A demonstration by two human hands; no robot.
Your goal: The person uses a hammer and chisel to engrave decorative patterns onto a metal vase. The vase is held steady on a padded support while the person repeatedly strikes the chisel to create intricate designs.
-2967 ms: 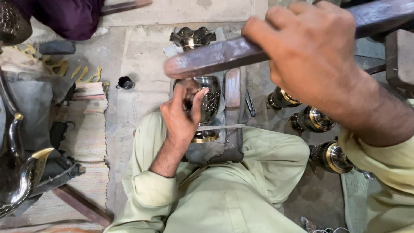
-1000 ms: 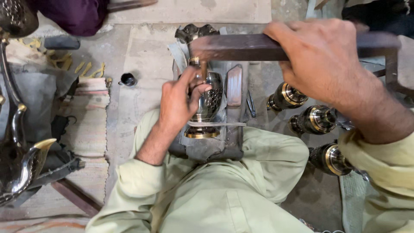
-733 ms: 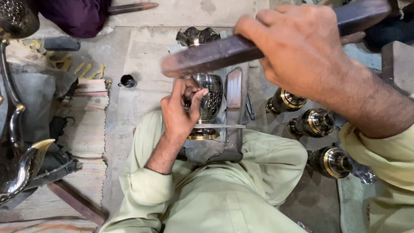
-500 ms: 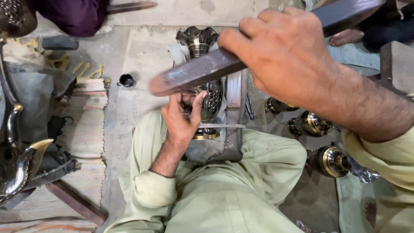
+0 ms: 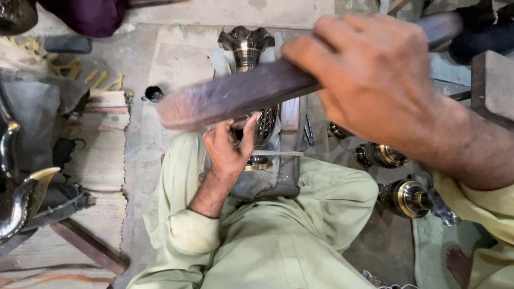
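My left hand (image 5: 229,151) grips a dark engraved metal vase (image 5: 263,127) that lies on grey cloth (image 5: 267,184) in my lap, its brass foot toward me. My right hand (image 5: 375,80) is raised close to the camera, closed around a long flat wooden bat (image 5: 235,99) that is blurred by motion and crosses above the vase, hiding its upper body. A second vase with a scalloped rim (image 5: 246,45) stands just beyond.
Three brass-rimmed vase parts (image 5: 404,198) lie to the right on the floor. A small black cap (image 5: 153,94) sits on the stone slab. Striped mats (image 5: 101,144), a curved metal spout (image 5: 21,198) and a wooden bar (image 5: 88,246) are at left. A bare foot (image 5: 463,265) shows bottom right.
The wooden bat struck down near the vase a second ago, then rose. It now sits higher and closer to the camera, blurred. My left hand keeps hold of the vase.
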